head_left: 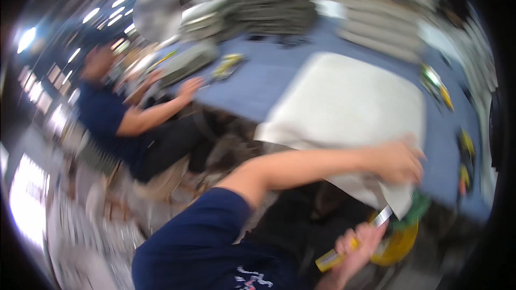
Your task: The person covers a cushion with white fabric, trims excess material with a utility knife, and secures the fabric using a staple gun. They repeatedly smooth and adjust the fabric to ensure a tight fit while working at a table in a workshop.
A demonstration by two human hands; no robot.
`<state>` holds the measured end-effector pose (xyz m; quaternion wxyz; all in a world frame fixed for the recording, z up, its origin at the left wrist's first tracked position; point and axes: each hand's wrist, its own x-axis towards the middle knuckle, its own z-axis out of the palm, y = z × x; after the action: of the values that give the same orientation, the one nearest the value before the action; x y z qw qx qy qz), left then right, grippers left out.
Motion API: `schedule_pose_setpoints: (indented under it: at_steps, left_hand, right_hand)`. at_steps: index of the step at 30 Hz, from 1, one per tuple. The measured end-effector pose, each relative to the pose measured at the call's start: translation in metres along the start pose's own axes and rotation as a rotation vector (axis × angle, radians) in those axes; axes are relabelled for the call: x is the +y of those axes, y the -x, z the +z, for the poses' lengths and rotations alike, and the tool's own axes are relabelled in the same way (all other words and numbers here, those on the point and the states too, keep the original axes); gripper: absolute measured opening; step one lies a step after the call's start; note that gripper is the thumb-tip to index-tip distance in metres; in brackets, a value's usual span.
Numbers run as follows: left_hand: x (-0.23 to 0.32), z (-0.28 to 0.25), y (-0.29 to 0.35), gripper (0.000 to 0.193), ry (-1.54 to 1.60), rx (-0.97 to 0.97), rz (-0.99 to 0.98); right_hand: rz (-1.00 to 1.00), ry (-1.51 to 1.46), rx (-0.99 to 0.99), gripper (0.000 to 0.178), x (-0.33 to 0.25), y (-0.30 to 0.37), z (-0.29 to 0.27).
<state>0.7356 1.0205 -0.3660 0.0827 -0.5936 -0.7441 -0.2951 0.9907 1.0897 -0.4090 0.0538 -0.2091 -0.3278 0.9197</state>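
A pale, squarish padded cushion [355,96] lies on the blue table, its near edge overhanging the front. Reaching across from the left, my left hand [398,162] is closed over the cushion's near right corner; motion blurs its fingers. A loose flap of white fabric [396,196] hangs below that corner. Lower down, my right hand [361,244] is wrapped around a yellow-handled utility knife [330,261]. Its flat metal blade [382,216] points up at the flap, and touching or apart I cannot tell.
Stacks of grey cushions [274,2] and beige cushions [381,8] stand along the back of the blue table [242,91]. Yellow-and-black tools [466,158] lie at the right. A co-worker [113,102] sits at the left, hands at a grey cushion. Below my right hand is a yellow round object [398,244].
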Motion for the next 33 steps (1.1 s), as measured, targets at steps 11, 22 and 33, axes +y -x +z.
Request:
schedule_pose_setpoints:
  at_steps: [11, 22, 33]
  left_hand:
    - [-0.041, 0.07, -0.014, 0.025, -0.26, 0.179, 0.008]
    - [-0.064, 0.094, -0.024, 0.031, -0.355, 0.31, 0.138]
    - [-0.027, 0.087, -0.006, 0.024, -0.104, 0.484, 0.185]
  right_hand:
    - [-0.121, 0.577, -0.107, 0.052, -0.004, -0.016, -0.033]
    - [0.08, 0.545, -0.156, 0.053, -0.031, -0.013, -0.075]
    - [0.039, 0.111, -0.244, 0.056, -0.023, 0.0, -0.03]
